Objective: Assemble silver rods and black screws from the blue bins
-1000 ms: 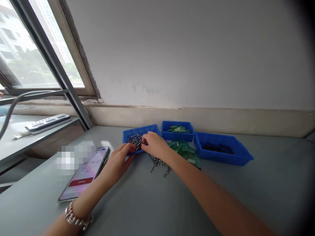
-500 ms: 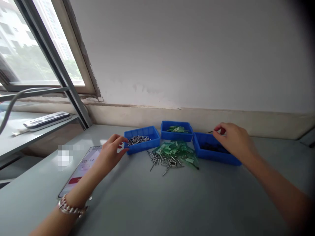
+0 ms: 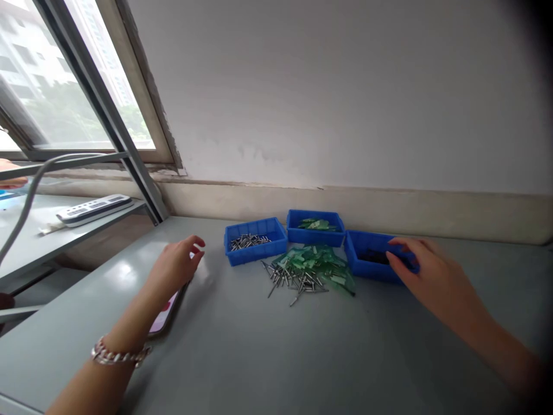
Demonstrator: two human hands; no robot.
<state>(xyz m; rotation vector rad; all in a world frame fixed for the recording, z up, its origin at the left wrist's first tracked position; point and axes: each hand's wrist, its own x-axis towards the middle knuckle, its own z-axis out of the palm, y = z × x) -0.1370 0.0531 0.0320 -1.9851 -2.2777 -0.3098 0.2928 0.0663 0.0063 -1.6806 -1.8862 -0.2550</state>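
Note:
Three blue bins stand by the wall: the left bin (image 3: 254, 250) holds metal pins, the middle bin (image 3: 315, 236) holds green pieces, the right bin (image 3: 367, 268) holds dark parts. A mixed pile of metal pins (image 3: 289, 281) and green pieces (image 3: 317, 262) lies on the grey table (image 3: 276, 357) in front of them. My left hand (image 3: 175, 268) hovers over a phone (image 3: 164, 317), fingers loosely curled, holding nothing I can see. My right hand (image 3: 425, 274) rests on the right bin's near right corner, fingers over its rim.
A white power strip (image 3: 95, 209) lies on a lower shelf at the left under the window, with a grey cable (image 3: 26, 196) arching over it. Part of another person's hand (image 3: 11, 181) shows at the far left edge. A wall ledge runs behind the bins.
My left hand drew back from the pin bin to above the phone. My right hand went from the pin bin across to the right bin and came down on its corner.

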